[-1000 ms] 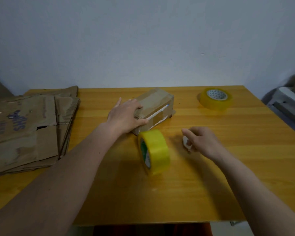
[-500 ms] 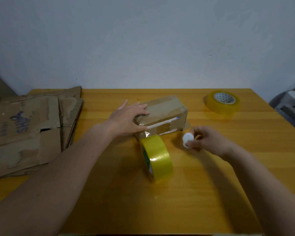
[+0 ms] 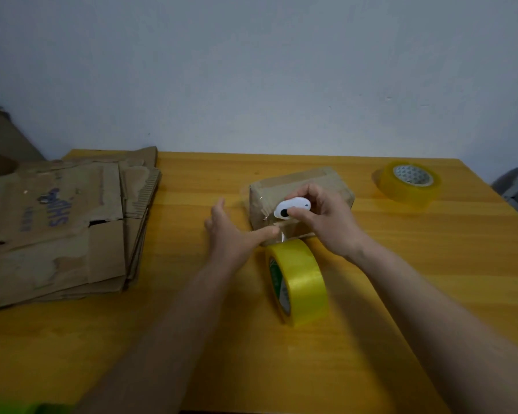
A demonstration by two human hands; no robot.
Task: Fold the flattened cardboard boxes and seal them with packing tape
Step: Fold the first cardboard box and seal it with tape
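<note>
A wooden table [image 3: 371, 294] is seen from above, set against a pale wall; at its left side a stack of flattened cardboard boxes [image 3: 57, 228] is laid, not yet folded; near the middle, toward the far edge, one small folded cardboard box [image 3: 287, 186] is stood, its flaps closed and a band of tape run along its top, so nothing of its inside can be seen and whether anything is held in it cannot be told; just in front of it a yellow roll of packing tape [image 3: 296, 282] is stood on edge, and a clear strip appears to be drawn from the roll up onto the near face of the box; a second roll of tape [image 3: 408, 182] is laid flat at the far right, well apart from the rest. The left hand [image 3: 234, 237] is held open, its fingers straight, and one fingertip is pressed on the strip at the box's lower near edge; the right hand [image 3: 323, 216] is curled round a small white cutter [image 3: 292, 208], which is held against the box just above the strip. The sealing step is judged to be nearly done on this box; the next move calls for the strip to be kept taut and pinned while it is severed from the roll; after that, another flat box is to be taken from the stack.
</note>
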